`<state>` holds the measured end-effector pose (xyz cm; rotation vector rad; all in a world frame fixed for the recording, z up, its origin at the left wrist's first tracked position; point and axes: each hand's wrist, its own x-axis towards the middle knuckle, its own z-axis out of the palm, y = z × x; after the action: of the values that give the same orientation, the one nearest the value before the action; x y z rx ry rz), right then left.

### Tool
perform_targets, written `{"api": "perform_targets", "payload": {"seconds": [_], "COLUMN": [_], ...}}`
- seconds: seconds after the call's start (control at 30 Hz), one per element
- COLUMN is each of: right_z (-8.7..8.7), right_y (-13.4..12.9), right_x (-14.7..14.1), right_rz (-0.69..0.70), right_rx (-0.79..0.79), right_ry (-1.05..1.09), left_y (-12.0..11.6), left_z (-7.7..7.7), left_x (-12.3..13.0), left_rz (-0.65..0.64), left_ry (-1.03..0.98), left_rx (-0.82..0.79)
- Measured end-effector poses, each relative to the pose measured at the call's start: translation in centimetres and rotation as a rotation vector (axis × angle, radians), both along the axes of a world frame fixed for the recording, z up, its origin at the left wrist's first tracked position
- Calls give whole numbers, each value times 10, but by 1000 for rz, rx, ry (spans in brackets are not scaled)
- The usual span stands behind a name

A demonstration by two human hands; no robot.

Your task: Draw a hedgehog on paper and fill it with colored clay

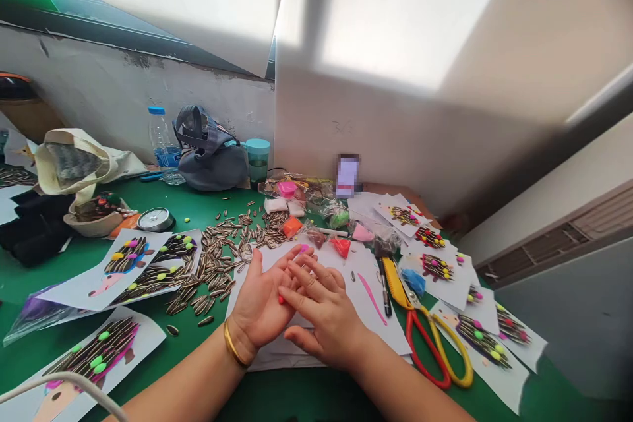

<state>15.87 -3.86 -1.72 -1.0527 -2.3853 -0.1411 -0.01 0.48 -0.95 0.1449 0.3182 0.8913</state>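
Observation:
My left hand (262, 297) is palm up over the white paper (366, 316), its fingers stretched out. A gold bangle (234, 344) circles that wrist. My right hand (324, 310) lies across it palm down, fingers extended over the left fingers. A small bit of red modelling clay (281, 299) shows on the left palm at a right fingertip; the rest may be hidden. Beyond the fingertips sits a small magenta piece (303, 248). A pink clay strip (372, 299) and a single sunflower seed (353, 275) lie on the paper to the right.
Sunflower seeds (212, 264) spread left of the paper. Bagged clay (340, 246) lies behind it. Red-and-yellow scissors (429, 330) and a black pen (385, 287) lie right. Seed-covered hedgehog pictures (119, 267) flank both sides. A bottle (165, 151), grey bag (210, 158) and phone (347, 175) stand behind.

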Motion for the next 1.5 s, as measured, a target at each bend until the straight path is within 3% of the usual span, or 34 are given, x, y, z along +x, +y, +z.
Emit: {"api": "perform_targets", "payload": {"seconds": [0.23,0.5,0.7,0.83,1.0,1.27,1.5], "right_z": [-1,0,6,5,2,-16,-23], "right_y": [-2,1,14,23,22,26,28], "right_x": [-3,-3,40,56,44,39,39], "right_rz": [66,40,-162,-278,-332,-301,-301], "right_rx": [3,-24,-147,-405,-570,-438,-412], "right_ry": [51,317,500,383,238,181,141], "left_y": [-1,-9,6,15,18,16,16], "left_z": [0,2,6,5,3,1,2], "left_x": [2,8,-3,-9,-9,-8,-7], "left_rz": [5,-71,133,261,290,270,275], "left_ry": [41,52,123,239,287,287,287], "left_rx": [-12,40,68,58,46,63,53]}}
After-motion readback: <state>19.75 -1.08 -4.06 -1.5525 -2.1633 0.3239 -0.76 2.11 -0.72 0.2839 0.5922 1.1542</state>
